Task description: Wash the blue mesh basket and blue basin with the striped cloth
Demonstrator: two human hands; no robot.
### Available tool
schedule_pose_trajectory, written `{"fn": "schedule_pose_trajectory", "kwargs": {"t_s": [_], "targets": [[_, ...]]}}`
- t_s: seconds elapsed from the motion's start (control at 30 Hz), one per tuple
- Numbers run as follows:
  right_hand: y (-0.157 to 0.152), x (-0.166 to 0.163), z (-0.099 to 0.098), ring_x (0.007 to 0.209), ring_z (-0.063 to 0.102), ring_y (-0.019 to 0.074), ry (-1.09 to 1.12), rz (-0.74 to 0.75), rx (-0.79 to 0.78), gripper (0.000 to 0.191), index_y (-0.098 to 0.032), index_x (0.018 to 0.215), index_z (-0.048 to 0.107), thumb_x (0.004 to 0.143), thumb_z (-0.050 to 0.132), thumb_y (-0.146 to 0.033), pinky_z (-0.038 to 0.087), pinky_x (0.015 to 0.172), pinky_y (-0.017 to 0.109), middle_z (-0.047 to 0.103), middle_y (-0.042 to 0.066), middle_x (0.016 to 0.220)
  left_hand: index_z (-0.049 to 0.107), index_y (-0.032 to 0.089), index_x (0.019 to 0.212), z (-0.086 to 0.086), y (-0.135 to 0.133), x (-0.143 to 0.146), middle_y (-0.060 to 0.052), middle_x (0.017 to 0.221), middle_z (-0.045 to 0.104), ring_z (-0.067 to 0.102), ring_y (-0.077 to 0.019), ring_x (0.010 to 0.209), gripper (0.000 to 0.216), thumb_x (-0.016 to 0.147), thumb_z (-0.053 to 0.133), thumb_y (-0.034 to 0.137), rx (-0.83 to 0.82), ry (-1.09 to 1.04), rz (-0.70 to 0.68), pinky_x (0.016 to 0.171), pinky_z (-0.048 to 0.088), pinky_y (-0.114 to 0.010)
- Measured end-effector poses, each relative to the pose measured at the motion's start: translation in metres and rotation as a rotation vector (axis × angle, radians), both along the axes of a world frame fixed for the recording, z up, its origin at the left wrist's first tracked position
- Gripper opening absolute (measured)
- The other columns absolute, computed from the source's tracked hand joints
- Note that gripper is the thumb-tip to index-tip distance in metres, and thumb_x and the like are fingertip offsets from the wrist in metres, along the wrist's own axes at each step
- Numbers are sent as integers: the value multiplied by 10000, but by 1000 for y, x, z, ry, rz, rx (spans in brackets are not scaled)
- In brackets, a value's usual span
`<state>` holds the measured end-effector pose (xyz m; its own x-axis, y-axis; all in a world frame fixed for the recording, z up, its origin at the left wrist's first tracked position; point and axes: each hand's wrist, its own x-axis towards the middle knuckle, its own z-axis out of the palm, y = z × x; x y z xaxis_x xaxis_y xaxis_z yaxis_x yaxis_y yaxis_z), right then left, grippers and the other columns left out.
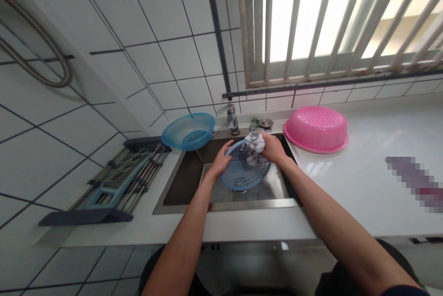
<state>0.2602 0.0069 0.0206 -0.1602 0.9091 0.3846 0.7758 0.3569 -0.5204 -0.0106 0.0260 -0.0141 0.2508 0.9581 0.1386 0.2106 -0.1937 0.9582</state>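
Note:
Over the sink (287, 180) a blue perforated plastic basket (244, 174) is tilted, its inside facing me. My left hand (222, 160) grips its rim on the left side, thumb inside. In my right hand (273, 147) is a bunched white cloth with dark markings (255, 144), pressed at the upper right of the basket's rim. Some of the right fingers are hidden behind the cloth and basket. Behind the basket stands the chrome faucet (232, 121); whether water runs I cannot tell.
A translucent blue basin (188, 132) leans at the sink's back left corner. The pink basket (316, 129) lies upside down on the counter to the right. A metal rack (114, 178) sits left. Near the faucet are a drain strainer (266, 124) and a green scrap (255, 122). A barred window is above.

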Motion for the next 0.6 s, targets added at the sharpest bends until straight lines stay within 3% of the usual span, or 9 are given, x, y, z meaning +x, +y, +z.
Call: {"fn": "schedule_pose_trajectory", "kwargs": {"t_s": [0.1,0.2,0.4,0.6], "targets": [[10,14,-9,1060,754,284,24,-143,-98,383,-244,1281,750,916,639,-202,494,839,282,825,94,1182,560,178,1583,6,-4,-2,-121,1467,711,673,-312,1327,901,687,587,82,-32,-2,43,1188,507,-478],[11,16,-9,1023,756,284,-6,-178,-128,339,-237,1209,769,896,646,-197,481,818,279,828,97,1138,519,180,1622,7,-6,-4,-142,1479,699,682,-325,1315,899,733,645,129,-57,19,16,1190,503,-499],[-13,-14,16,1101,702,269,-156,24,43,230,-269,1175,745,981,626,-243,485,848,299,795,73,1170,423,236,1698,-5,-3,-3,-203,1683,502,535,-386,1513,1059,735,865,252,50,112,-45,1265,407,-555],[-26,-35,19,1155,675,268,-203,150,76,272,-272,1244,717,990,628,-233,503,879,310,774,74,1225,610,203,1540,-15,4,5,-147,1513,682,623,-334,1417,806,750,759,145,106,70,-47,1282,392,-519]]}}
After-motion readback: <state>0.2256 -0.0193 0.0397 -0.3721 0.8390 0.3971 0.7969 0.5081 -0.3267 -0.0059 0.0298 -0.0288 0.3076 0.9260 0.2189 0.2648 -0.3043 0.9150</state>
